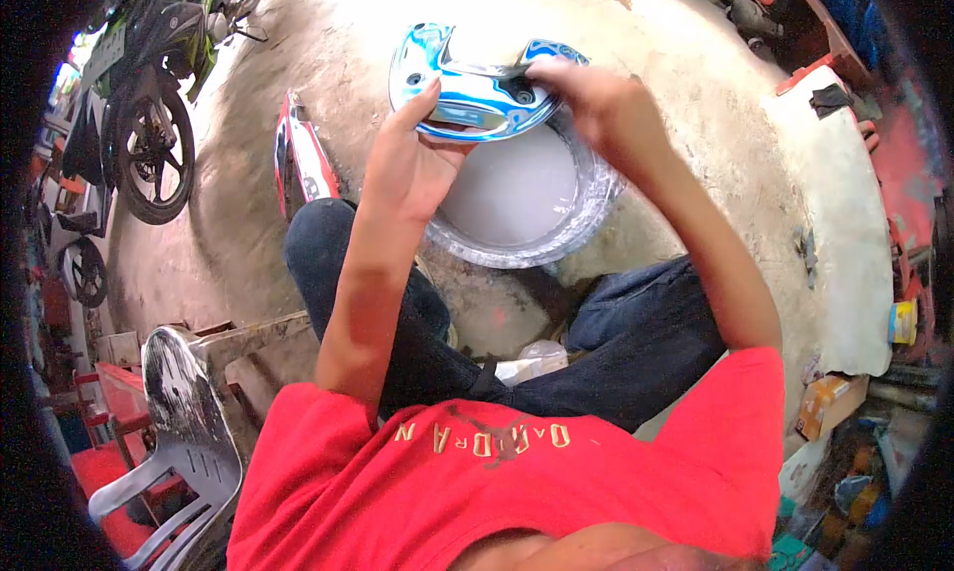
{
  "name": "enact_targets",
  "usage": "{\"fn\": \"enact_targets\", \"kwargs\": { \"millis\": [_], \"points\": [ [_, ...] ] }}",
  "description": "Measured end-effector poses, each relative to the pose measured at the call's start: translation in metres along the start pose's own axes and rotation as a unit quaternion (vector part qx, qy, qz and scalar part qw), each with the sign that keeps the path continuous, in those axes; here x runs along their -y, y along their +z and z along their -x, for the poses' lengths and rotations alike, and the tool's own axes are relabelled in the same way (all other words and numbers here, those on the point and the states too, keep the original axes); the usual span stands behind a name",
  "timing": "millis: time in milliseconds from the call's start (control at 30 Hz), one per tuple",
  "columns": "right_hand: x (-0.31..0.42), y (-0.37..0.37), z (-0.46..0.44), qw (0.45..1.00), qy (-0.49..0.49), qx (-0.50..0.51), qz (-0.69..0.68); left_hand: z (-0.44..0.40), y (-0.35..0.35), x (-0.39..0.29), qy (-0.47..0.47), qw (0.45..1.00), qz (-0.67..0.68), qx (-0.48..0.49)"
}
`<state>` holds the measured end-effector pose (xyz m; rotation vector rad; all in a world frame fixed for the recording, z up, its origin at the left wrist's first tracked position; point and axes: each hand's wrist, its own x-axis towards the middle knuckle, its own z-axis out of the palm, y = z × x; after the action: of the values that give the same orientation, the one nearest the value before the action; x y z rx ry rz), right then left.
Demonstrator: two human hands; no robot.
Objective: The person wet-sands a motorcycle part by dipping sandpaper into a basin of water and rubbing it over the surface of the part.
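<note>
Closest to you is your red shirt [517,482], with your legs in dark trousers [636,337] bent out to both sides. A white plastic chair [189,422], its back streaked dark, is near you on the left. Between your legs lies a pale, crumpled item [532,364], too unclear to name.

Beyond it, a round basin [522,198] of pale grey liquid sits on the bare floor [715,124]. You have the glossy blue-and-white panel [467,99] up over the basin's far rim. Your left hand [415,159] is closed on its near left part, thumb on the face and fingers beneath. Your right hand [601,99] is curled, fingertips at the panel's right end; it is blurred, so you cannot tell how firmly it grips.

Left of the basin, a red-and-white panel [306,159] lies on the floor. Toward the floor's right edge is a brown box [830,404]; toward its far left corner stands a motorcycle [149,144].
</note>
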<state>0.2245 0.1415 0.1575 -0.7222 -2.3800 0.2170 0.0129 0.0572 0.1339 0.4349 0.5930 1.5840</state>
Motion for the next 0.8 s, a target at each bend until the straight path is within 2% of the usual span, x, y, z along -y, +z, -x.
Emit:
{"fn": "enact_targets", "kwargs": {
  "millis": [33, 133, 167, 233, 300, 333, 433, 467, 500, 567, 633, 700, 767, 800],
  "points": [
    [-0.014, -0.004, -0.004, 0.998, 0.059, 0.014, 0.035, 0.0, 0.004, 0.0, 0.002, 1.0, -0.006, -0.014],
    [0.007, 0.01, 0.01, 0.998, -0.033, -0.029, 0.054, -0.004, -0.001, -0.001, 0.01, 1.0, -0.009, -0.008],
    [0.018, 0.02, 0.011, 0.99, -0.114, -0.08, 0.007, -0.005, -0.002, -0.001, 0.012, 1.0, -0.004, -0.01],
    [0.017, 0.013, 0.009, 0.991, -0.116, -0.072, 0.003, -0.004, -0.001, -0.003, 0.014, 1.0, -0.004, 0.019],
    [-0.016, 0.002, 0.0, 0.999, 0.023, -0.014, 0.024, 0.0, 0.0, -0.002, 0.008, 1.0, -0.008, 0.026],
    [-0.029, -0.002, -0.005, 0.993, 0.085, 0.022, 0.084, -0.001, 0.001, -0.002, 0.006, 1.0, -0.009, 0.02],
    [-0.003, 0.007, 0.006, 0.995, -0.047, -0.036, 0.077, -0.003, 0.002, -0.004, 0.002, 0.999, 0.007, 0.033],
    [0.013, 0.011, 0.008, 0.988, -0.131, -0.075, 0.029, -0.003, -0.001, -0.004, -0.001, 0.999, 0.015, 0.037],
    [0.021, 0.01, 0.009, 0.985, -0.15, -0.077, 0.042, -0.004, -0.004, -0.004, -0.005, 0.998, 0.02, 0.051],
    [-0.005, -0.001, 0.002, 0.994, -0.077, -0.054, 0.052, -0.005, -0.01, -0.004, -0.017, 0.997, 0.028, 0.077],
    [-0.036, -0.01, -0.003, 0.994, 0.052, -0.025, 0.089, -0.004, -0.012, -0.005, -0.025, 0.997, 0.021, 0.076],
    [-0.025, -0.003, 0.001, 0.997, 0.003, -0.046, 0.069, -0.005, -0.007, -0.006, -0.021, 0.997, 0.017, 0.067],
    [0.01, 0.008, 0.01, 0.989, -0.117, -0.081, 0.049, -0.001, 0.002, -0.006, -0.007, 0.999, 0.017, 0.044],
    [0.01, 0.008, 0.01, 0.986, -0.133, -0.08, 0.053, -0.002, 0.0, -0.005, -0.011, 0.999, 0.017, 0.042]
  ]
}}
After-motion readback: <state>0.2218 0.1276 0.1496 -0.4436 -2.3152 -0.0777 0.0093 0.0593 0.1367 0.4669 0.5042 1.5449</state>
